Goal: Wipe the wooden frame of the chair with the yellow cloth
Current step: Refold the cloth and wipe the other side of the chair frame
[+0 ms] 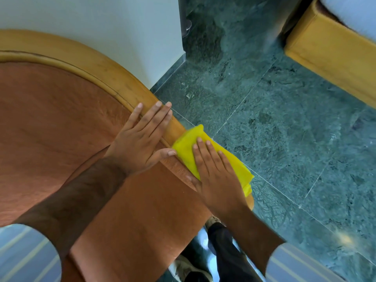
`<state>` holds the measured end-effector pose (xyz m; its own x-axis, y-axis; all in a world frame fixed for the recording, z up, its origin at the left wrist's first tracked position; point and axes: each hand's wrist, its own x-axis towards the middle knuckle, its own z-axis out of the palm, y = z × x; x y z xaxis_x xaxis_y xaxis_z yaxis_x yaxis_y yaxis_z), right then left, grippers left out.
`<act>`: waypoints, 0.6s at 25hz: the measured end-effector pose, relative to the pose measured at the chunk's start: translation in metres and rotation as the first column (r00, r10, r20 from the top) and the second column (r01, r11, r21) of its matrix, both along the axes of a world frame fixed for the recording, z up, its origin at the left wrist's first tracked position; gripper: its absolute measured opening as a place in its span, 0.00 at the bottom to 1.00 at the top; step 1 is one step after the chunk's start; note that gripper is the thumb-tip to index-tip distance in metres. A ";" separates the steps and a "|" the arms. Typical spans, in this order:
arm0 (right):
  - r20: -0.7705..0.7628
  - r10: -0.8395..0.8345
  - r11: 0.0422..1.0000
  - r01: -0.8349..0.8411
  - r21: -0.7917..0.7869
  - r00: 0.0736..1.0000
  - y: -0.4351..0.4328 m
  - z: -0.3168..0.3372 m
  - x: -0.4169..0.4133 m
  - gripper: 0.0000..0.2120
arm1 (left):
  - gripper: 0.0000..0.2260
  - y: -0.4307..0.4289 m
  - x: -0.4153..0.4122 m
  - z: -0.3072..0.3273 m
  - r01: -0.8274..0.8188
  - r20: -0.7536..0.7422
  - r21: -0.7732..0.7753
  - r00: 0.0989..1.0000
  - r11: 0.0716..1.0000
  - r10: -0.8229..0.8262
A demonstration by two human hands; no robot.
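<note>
The chair has a curved light wooden frame point(105, 72) around brown-orange upholstery point(50, 123). A yellow cloth point(186, 145) is draped over the frame's right end. My right hand point(215, 174) lies flat on the cloth, fingers together, pressing it onto the wood. My left hand point(142, 139) rests flat on the frame and upholstery just left of the cloth, fingers spread, thumb touching the cloth's edge. Part of the cloth hangs off the frame's outer side.
A white wall point(122, 27) stands right behind the chair. Green marble floor point(284, 129) spreads to the right. A wooden furniture base point(329, 58) sits at the top right. My shoes point(187, 267) and dark trouser leg are below, beside the chair.
</note>
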<state>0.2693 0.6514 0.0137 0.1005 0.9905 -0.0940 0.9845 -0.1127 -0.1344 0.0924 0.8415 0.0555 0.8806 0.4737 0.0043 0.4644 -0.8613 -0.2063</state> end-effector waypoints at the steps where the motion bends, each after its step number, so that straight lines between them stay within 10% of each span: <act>1: 0.041 0.009 1.000 -0.009 -0.012 0.999 -0.023 -0.002 0.010 0.36 | 0.41 0.000 0.000 0.000 0.002 0.004 0.004 1.000 1.000 -0.002; 7: 0.169 0.095 0.995 -0.088 -0.049 0.981 -0.106 -0.006 0.039 0.32 | 0.41 -0.003 0.001 -0.004 -0.030 0.032 -0.005 0.999 1.000 0.030; 15: 0.018 0.041 0.999 -0.041 0.007 0.999 0.037 0.001 -0.014 0.35 | 0.41 -0.005 0.003 0.001 -0.053 0.079 -0.103 0.995 0.993 0.062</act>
